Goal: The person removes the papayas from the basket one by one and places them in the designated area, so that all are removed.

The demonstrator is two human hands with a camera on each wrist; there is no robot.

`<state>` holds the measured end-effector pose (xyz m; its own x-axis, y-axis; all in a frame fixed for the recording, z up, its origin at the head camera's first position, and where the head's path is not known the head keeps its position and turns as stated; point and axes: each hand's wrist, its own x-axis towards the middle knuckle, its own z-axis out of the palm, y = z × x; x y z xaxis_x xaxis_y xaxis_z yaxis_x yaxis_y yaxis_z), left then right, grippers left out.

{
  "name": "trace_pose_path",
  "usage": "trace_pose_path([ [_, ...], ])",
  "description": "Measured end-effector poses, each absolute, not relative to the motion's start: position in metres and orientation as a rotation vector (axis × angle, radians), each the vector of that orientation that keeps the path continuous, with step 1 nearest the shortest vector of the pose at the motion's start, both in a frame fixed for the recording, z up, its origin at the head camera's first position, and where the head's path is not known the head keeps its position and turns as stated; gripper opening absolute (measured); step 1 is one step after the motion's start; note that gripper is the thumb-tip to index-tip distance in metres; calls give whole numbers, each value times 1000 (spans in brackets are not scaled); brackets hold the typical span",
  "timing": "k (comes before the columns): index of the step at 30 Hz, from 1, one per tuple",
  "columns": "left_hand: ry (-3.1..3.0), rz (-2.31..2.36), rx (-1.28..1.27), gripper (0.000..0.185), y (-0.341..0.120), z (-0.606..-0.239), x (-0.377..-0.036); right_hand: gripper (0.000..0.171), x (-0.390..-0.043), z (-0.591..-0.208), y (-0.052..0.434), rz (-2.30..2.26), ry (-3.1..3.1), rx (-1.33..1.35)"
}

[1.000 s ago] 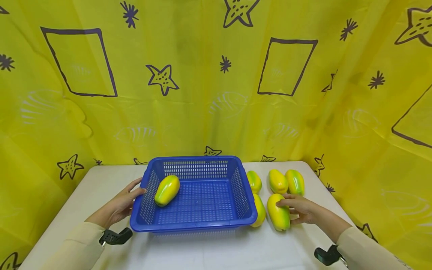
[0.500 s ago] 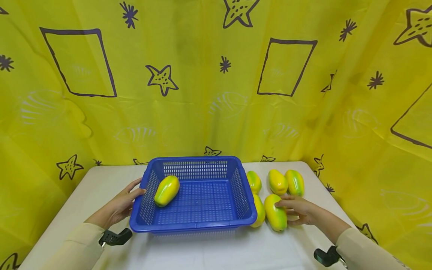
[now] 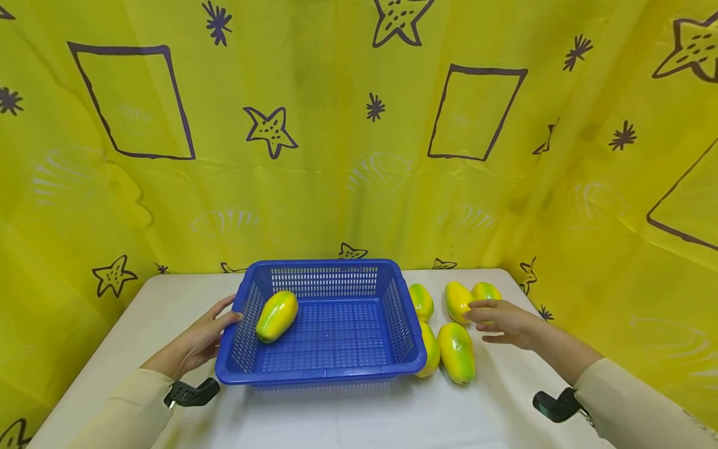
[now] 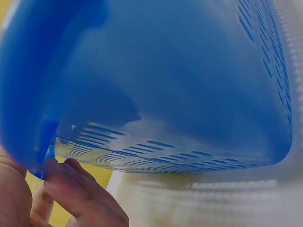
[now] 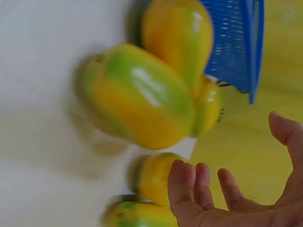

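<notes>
My left hand (image 3: 204, 340) holds the left rim of a blue plastic basket (image 3: 336, 374), thumb over the edge and fingers underneath, as the left wrist view shows too. One yellow-green papaya (image 3: 277, 317) lies inside the basket at the left. My right hand (image 3: 505, 321), fingers apart and holding nothing, hovers over the papayas at the right. Its fingertips overlap the back papaya (image 3: 458, 299) in the head view, and another papaya (image 3: 485, 290) is partly hidden behind the hand. In front lies a papaya (image 3: 457, 353), also large in the right wrist view.
Two more papayas, a front one (image 3: 429, 352) and a back one (image 3: 421, 302), sit against the basket's right side, partly covered by its rim. All stand on a white table (image 3: 336, 418). A yellow patterned curtain (image 3: 325, 199) encloses the back and sides.
The front papaya has shifted slightly left, close to the one beside the basket. My right hand has let it go and risen toward the back papayas. The left hand keeps its hold.
</notes>
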<state>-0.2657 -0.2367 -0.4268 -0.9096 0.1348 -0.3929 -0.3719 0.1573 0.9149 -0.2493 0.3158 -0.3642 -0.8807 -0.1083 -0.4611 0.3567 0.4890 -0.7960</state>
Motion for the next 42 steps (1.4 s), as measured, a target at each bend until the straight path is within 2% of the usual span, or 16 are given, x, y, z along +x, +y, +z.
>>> trace_pose_path([
  [8, 2073, 1806, -226, 75, -235, -425, -264, 72, -272, -319, 259, -1374, 2319, 60],
  [14, 2076, 1816, -230, 75, -235, -427, -264, 75, -291, -308, 198, -1465, 2292, 13],
  [22, 2078, 1810, -229, 75, -235, -426, -264, 72, -312, -326, 130, -1643, 2157, -38],
  [27, 2081, 1815, -237, 75, -234, -427, -264, 76, -325, -344, 95, -1714, 2047, 21],
  [42, 2098, 1836, -261, 74, -232, -428, -264, 79, -338, -389, 24, -1698, 1938, 123],
])
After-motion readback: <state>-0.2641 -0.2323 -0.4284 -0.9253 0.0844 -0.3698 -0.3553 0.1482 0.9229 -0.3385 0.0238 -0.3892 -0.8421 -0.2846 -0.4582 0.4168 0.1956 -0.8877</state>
